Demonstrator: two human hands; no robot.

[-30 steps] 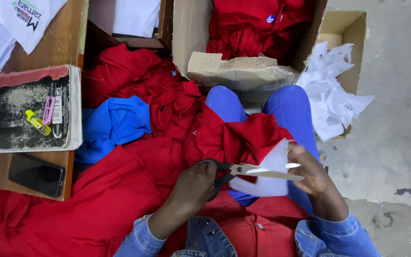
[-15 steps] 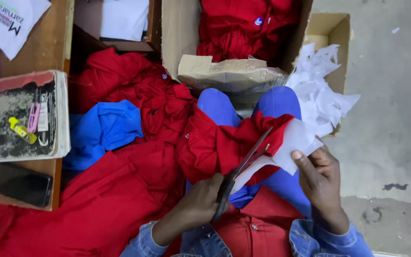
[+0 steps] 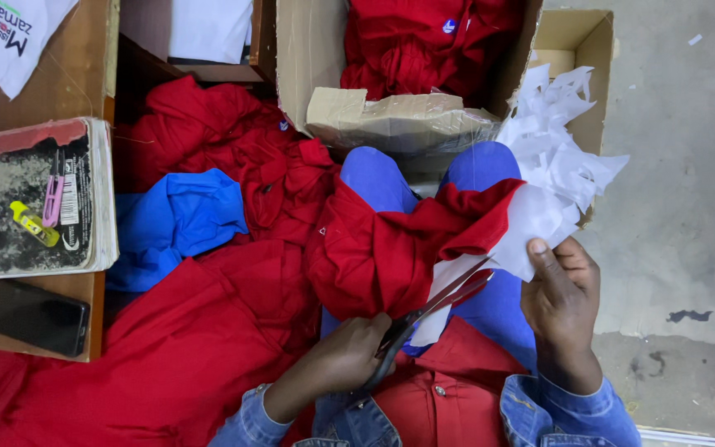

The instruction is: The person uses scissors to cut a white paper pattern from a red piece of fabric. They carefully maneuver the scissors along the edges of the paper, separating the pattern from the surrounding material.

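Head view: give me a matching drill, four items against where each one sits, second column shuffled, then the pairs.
Items:
1. metal scissors
2. white backing sheet
3. black smartphone
4. bright blue garment

Places:
A. wooden surface's near corner, below the worn book
B. left hand
C. pinched by right hand
D. among the red garments, right of the book

Pairs: 1-B, 2-C, 3-A, 4-D

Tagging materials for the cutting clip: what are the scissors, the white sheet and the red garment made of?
Scissors: bare metal blades by the grey sheen; dark handles, probably plastic, mostly hidden in the left hand.
White sheet: thin, matte, holds its shape; paper or stiff backing.
Red garment: matte woven cloth that drapes and creases.
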